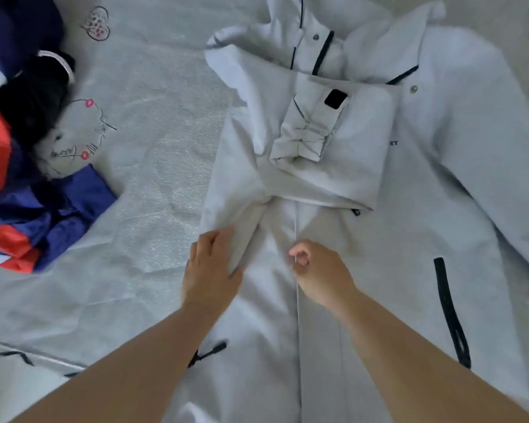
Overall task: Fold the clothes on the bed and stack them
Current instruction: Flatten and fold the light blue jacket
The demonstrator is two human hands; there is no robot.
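While the white jacket (379, 239) lies front-up on the bed (141, 178), its long axis runs straight away from the fingers, hood at the far end and hem nearest the person. The left hand (209, 270) rests flat with straight fingers on the folded-in left edge of the jacket, pressing it down. The right hand (315, 273) sits just beside it on the centre zip line, its fingers curled; it seems to pinch the placket or zip there, though the blur leaves that unsure. One sleeve (312, 138) is already folded across the chest, beyond both hands. The other sleeve (501, 166) lies spread out well beyond the right fingers, so the right hand looks the nearer one to bring it in. A pile of blue, orange and black clothes (28, 166) lies well apart past the left fingers, out of the way.
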